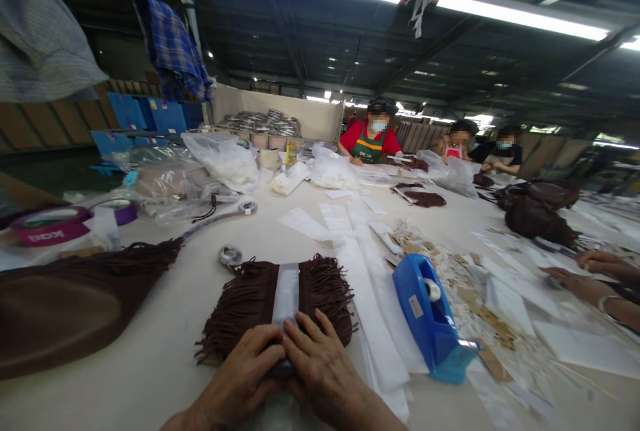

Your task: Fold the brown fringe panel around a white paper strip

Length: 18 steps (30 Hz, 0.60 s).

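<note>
A dark brown fringed bag (250, 301) lies flat on the table before me, with a white strip (287, 287) running over its middle. At the bag's near edge, my left hand (247, 364) is closed with bent fingers on the strip's near end. Close beside it, my right hand (317, 354) presses its fingers over the same end, thumb tucked below. The strip's end under my fingers is mostly hidden. A wrapped grey ring (231, 256) sits at the bag's far left corner. Right of the bag stands a blue tape dispenser (425, 311).
Long white paper strips (370, 311) lie between bag and dispenser. Another brown fringed piece (65, 311) and purple tape rolls (50, 225) are at left. Paper scraps (465, 277) cover the right, near a co-worker's hands (583, 277). Another person (373, 141) works across the table.
</note>
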Each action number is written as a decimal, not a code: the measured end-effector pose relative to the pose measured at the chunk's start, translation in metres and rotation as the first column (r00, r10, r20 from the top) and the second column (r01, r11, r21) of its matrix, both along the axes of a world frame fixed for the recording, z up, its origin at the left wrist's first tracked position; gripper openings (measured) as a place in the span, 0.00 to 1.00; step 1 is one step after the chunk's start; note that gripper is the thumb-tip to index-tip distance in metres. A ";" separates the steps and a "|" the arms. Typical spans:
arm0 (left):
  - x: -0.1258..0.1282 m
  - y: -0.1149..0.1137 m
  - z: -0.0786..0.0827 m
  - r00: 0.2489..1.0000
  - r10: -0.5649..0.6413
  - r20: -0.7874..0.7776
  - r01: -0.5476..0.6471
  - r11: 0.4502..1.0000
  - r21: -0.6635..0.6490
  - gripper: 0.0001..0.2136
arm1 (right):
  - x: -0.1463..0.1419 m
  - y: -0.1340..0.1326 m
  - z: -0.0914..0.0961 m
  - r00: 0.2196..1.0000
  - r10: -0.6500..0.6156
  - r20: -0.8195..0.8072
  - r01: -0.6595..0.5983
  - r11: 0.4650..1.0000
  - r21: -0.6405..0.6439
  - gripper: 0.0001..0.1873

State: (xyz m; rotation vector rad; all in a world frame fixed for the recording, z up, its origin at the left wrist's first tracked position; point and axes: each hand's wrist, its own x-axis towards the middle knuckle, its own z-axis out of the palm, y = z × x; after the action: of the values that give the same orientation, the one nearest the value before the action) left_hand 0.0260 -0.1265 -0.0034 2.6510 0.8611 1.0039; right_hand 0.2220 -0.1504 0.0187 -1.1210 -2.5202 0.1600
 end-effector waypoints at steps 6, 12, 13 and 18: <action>0.006 -0.004 0.006 0.999 0.040 -0.007 -0.038 0.982 0.183 0.11 | -0.002 -0.001 0.005 0.999 -0.008 0.037 0.008 1.000 0.017 0.30; 0.008 -0.011 0.020 0.997 0.073 -0.024 -0.063 0.960 0.271 0.09 | 0.014 -0.020 0.015 1.000 0.010 0.011 -0.012 0.989 0.149 0.28; 0.008 -0.011 0.019 0.997 0.073 -0.038 -0.059 0.959 0.276 0.09 | 0.018 -0.027 0.010 1.000 0.001 -0.009 0.001 0.978 0.209 0.27; 0.006 -0.008 0.011 0.996 0.051 -0.079 -0.029 0.967 0.255 0.11 | 0.018 -0.067 -0.047 0.993 0.029 -0.111 0.001 0.967 0.256 0.17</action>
State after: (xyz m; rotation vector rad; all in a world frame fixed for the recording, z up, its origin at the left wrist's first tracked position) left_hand 0.0322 -0.1341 0.0073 2.9195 0.8587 1.0837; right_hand 0.2400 -0.2179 -0.0281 -0.9630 -2.3667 -0.0932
